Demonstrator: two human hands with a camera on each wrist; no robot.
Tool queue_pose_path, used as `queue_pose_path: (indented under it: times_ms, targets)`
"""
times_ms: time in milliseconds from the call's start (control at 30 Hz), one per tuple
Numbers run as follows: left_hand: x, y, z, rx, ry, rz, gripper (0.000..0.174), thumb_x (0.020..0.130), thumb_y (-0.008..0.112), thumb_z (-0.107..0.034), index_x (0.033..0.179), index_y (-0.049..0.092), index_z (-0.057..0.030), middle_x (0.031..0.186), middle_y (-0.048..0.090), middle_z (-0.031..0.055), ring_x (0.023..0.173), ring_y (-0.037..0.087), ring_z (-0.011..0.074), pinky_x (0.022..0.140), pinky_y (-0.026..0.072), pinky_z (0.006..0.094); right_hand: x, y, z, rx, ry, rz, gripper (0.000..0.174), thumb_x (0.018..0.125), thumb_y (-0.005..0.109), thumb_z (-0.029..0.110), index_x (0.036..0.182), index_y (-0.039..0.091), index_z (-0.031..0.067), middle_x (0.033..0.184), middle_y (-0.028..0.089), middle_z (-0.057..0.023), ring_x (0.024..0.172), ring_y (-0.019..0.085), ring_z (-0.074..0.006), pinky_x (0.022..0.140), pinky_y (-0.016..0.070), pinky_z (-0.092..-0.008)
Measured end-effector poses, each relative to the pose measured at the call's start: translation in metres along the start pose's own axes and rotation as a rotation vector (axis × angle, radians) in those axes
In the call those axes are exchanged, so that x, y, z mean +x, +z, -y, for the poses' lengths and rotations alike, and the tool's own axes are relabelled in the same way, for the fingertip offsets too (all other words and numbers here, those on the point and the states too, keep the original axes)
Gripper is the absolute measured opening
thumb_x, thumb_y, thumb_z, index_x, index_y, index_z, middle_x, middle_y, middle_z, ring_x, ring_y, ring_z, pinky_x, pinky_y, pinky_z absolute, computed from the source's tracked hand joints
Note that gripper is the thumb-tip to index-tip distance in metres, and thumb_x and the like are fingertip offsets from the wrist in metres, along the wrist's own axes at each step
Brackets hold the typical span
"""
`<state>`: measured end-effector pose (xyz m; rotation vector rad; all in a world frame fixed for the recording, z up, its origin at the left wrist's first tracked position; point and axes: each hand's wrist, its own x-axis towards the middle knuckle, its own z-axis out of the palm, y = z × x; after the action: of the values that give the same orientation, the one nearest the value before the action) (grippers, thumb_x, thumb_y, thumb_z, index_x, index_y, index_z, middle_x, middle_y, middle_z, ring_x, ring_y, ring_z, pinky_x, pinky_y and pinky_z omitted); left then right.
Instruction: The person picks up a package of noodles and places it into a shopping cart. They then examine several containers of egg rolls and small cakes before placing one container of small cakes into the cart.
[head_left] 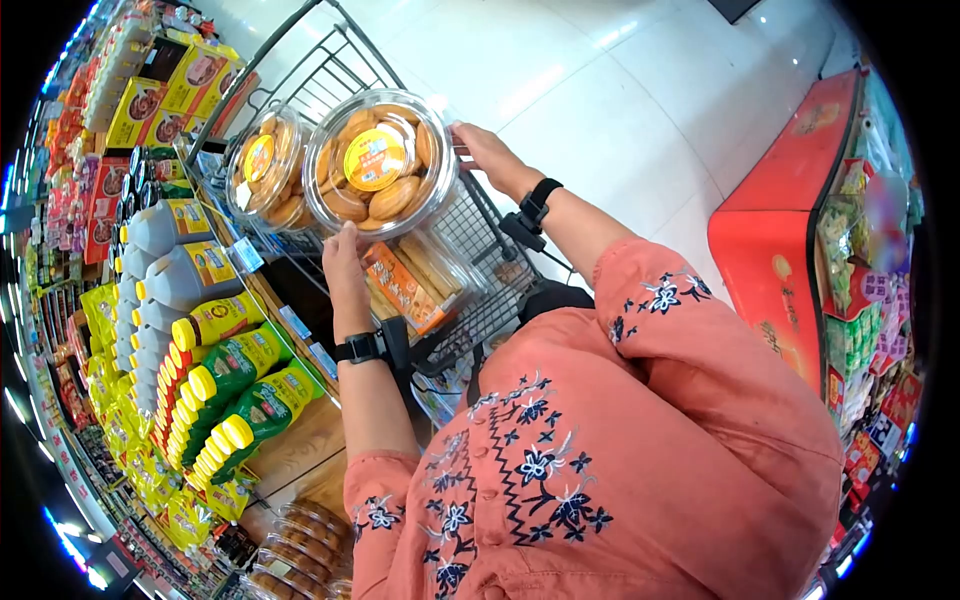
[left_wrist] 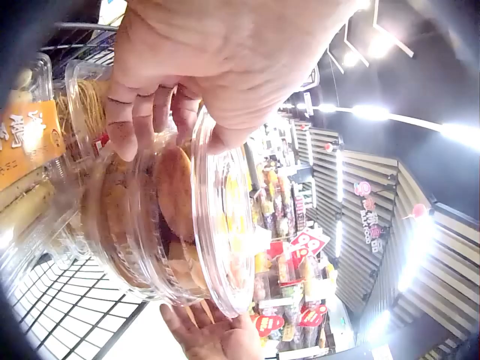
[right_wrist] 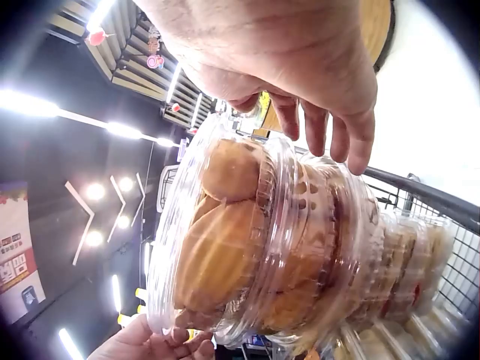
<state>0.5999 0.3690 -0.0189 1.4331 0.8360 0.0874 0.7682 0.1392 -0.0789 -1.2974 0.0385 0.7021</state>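
A round clear tub of golden pastries point(head_left: 402, 192) with a yellow-orange label is held above a shopping cart. The left hand point(head_left: 346, 275) grips its near rim, thumb at the lid edge and fingers behind it in the left wrist view point(left_wrist: 202, 67). On the far right side, the right hand point(head_left: 492, 160) holds the rim, its fingers bent over the side in the right wrist view point(right_wrist: 285, 75). Side-on, the tub point(right_wrist: 217, 247) shows several ridged plastic layers; whether it is one tub or a stack, I cannot tell.
Another round pastry tub point(head_left: 262, 165) is at the left. Clear boxes, one orange-labelled point(head_left: 410, 285), lie in the wire cart point(head_left: 490, 235). Shelves of green bottles point(head_left: 265, 405) and grey jugs point(head_left: 185, 280) line the left. A red display stand point(head_left: 765, 260) is at the right; stacked tubs point(head_left: 300, 550) sit below.
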Motion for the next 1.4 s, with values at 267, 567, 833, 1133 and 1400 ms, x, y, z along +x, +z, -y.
queue_pose_path:
  times_ms: [267,567,833,1133,1400]
  targets:
    - [-0.006,-0.007,0.003,-0.053,-0.044,0.023,0.051,0.095,0.061,-0.048,0.115,0.054,-0.0021,0.111,0.062,0.0105,0.103,0.061,0.0222,0.074,0.052,0.0328,0.006,0.002,-0.002,-0.064,0.013,0.008,0.051,0.104,0.037,0.048,0.124,0.06,0.0071,0.121,0.062,-0.0086,0.114,0.057,-0.0176,0.098,0.0466,-0.0406]
    - [-0.013,-0.001,0.006,-0.025,-0.072,0.031,0.044,0.097,0.059,-0.044,0.109,0.055,-0.0016,0.105,0.059,0.0092,0.1,0.062,0.0213,0.075,0.0556,0.0339,0.004,0.002,-0.001,-0.045,0.005,0.002,0.054,0.102,0.039,0.054,0.122,0.06,0.0082,0.111,0.065,-0.0077,0.105,0.06,-0.0164,0.094,0.0494,-0.0377]
    - [-0.011,-0.002,0.006,-0.097,-0.061,0.032,0.04,0.098,0.057,-0.041,0.107,0.055,-0.0017,0.103,0.06,0.0097,0.097,0.062,0.0218,0.075,0.056,0.0344,0.004,0.002,0.004,-0.068,0.035,-0.007,0.054,0.101,0.04,0.057,0.117,0.061,0.01,0.103,0.067,-0.0068,0.098,0.061,-0.0166,0.089,0.0501,-0.0351]
    - [-0.005,-0.001,0.01,-0.249,-0.025,0.03,0.037,0.099,0.057,-0.036,0.109,0.054,-0.0002,0.103,0.058,0.0101,0.093,0.063,0.0231,0.077,0.0569,0.0339,0.007,0.004,0.003,-0.097,0.028,0.006,0.062,0.099,0.039,0.061,0.127,0.059,0.0087,0.113,0.065,-0.0108,0.109,0.059,-0.0209,0.092,0.0469,-0.0397]
    - [-0.001,0.003,0.002,-0.248,-0.02,0.063,0.044,0.099,0.058,-0.039,0.112,0.053,0.0029,0.108,0.057,0.0135,0.097,0.063,0.0256,0.083,0.0573,0.0363,0.02,0.001,0.009,-0.117,0.033,-0.027,0.065,0.098,0.04,0.064,0.125,0.058,0.0084,0.11,0.062,-0.0108,0.108,0.057,-0.0218,0.091,0.0473,-0.041]
